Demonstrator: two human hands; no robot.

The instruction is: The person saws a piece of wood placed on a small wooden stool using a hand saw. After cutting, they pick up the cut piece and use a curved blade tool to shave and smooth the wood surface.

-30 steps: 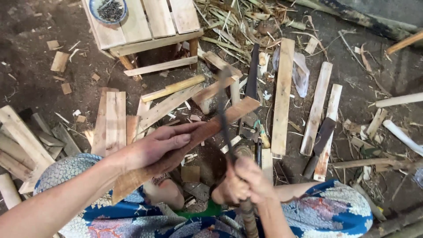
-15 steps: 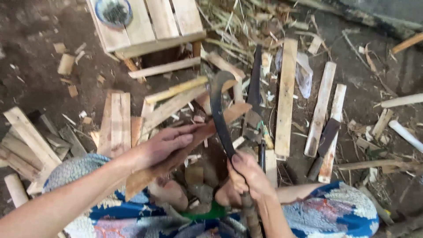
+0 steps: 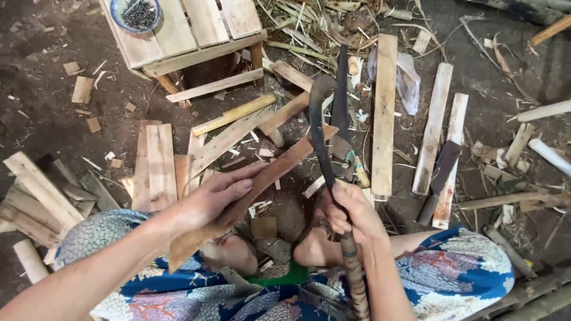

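- A wooden pallet stool (image 3: 196, 35) is standing at the top left, with a small bowl (image 3: 138, 13) of dark bits sitting on its corner.
- Long boards (image 3: 383, 113) are lying on the dirt to the right, well apart from the hands, and another stack of planks (image 3: 154, 163) is lying to the left.
- A reddish wooden slat (image 3: 267, 175) is running slantwise from the lap up toward the middle of the ground, resting over the knees.
- The left hand (image 3: 214, 199) is lying flat on that slat, fingers stretched along its top and thumb underneath, pressing rather than wrapping it.
- A curved blade (image 3: 315, 128) is rising from the right hand, its hooked tip reaching past the upper end of the slat, its edge just beside it.
- The right hand (image 3: 351, 211) is gripping the blade's handle (image 3: 354, 273) tightly, fingers fully closed around it.
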